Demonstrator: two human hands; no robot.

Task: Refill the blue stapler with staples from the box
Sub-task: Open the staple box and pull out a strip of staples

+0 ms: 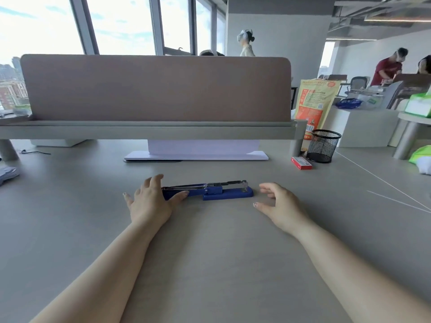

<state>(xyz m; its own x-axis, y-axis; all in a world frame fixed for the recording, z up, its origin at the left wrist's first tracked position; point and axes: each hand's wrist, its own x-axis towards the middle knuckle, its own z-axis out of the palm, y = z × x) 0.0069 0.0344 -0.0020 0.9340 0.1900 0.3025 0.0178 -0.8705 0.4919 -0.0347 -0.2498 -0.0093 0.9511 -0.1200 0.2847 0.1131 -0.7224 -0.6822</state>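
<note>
The blue stapler lies flat on the desk, lengthwise left to right, with its metal staple channel exposed on top. The left hand rests on the stapler's left end, fingers spread, thumb along the near edge; it steadies rather than grips. The right hand hovers just beside the right end, fingers loosely curled and open, holding nothing. The red staple box sits well apart, beside the mesh pen cup. Recommended procedure: keep the left hand pressing the base down, confirm the channel is fully open, then send the right hand to the box.
</note>
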